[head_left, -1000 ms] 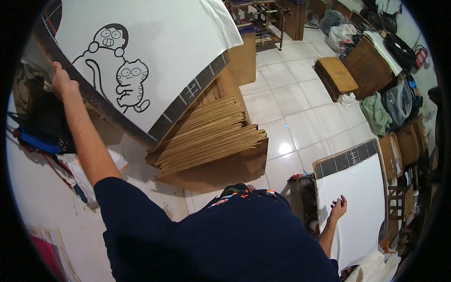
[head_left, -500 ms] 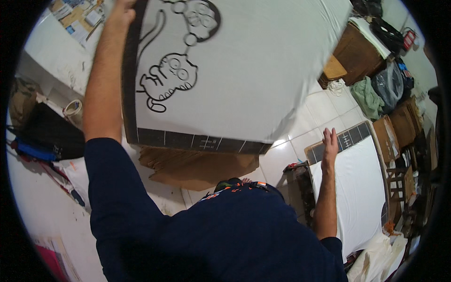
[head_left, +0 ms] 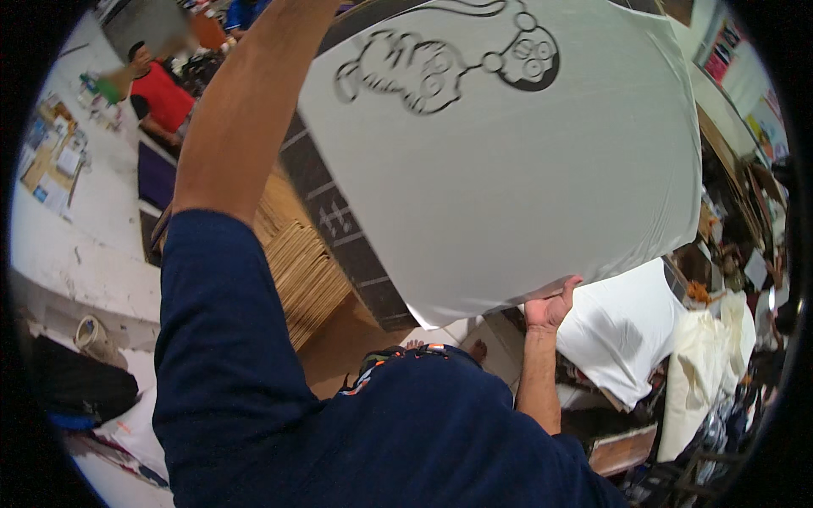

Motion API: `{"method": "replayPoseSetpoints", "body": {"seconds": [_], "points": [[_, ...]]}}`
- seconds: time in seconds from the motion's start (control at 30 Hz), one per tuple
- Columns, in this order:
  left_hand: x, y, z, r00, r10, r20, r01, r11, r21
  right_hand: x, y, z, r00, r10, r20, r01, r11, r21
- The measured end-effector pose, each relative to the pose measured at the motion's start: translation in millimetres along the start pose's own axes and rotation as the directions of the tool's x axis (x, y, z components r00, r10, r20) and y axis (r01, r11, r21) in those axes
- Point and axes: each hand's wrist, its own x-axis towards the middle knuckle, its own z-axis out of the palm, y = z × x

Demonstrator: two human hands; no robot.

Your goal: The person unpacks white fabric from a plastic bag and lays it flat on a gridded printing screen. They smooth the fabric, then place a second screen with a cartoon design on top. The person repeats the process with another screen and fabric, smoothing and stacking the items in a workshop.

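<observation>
A large dark board (head_left: 326,203) with white ruled marks is held up in front of me. White fabric (head_left: 508,178), printed with black cartoon outlines of a cat and a round-headed figure, covers most of it. My left forearm (head_left: 246,110) reaches up along the board's left side; its hand lies past the top edge of the picture. At the near right edge my right hand (head_left: 550,311) holds the board from below, palm up, with some fingers hidden under the fabric. Lower on the right lies another white-fabric-covered board (head_left: 622,330).
A stack of brown cardboard sheets (head_left: 301,275) stands left of my feet. Cream cloth (head_left: 699,372) hangs among clutter at the right. A person in a red and black shirt (head_left: 165,97) is at the far left. A small bucket (head_left: 93,334) sits near the left wall.
The fabric-covered board has turned and swung right, over the second board. My right hand, raised and apart from it before, now holds its near edge. My left hand has left the view.
</observation>
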Motion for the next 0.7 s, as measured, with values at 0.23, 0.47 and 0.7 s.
{"method": "replayPoseSetpoints", "body": {"seconds": [0.23,0.47,0.7], "points": [[-155,-125,11,0.974,0.225,-0.038,-0.228,0.967,-0.117,-18,-85,-3,0.984,-0.176,-0.028,0.169,0.972,-0.163],[-395,-234,53,0.819,-0.562,0.113,0.566,0.76,-0.32,-48,-127,-15,0.927,-0.358,-0.11,0.352,0.933,-0.069],[-507,-242,110,0.561,-0.766,0.313,0.8,0.403,-0.445,-79,-152,-30,0.881,-0.463,-0.092,0.451,0.883,-0.127]]}}
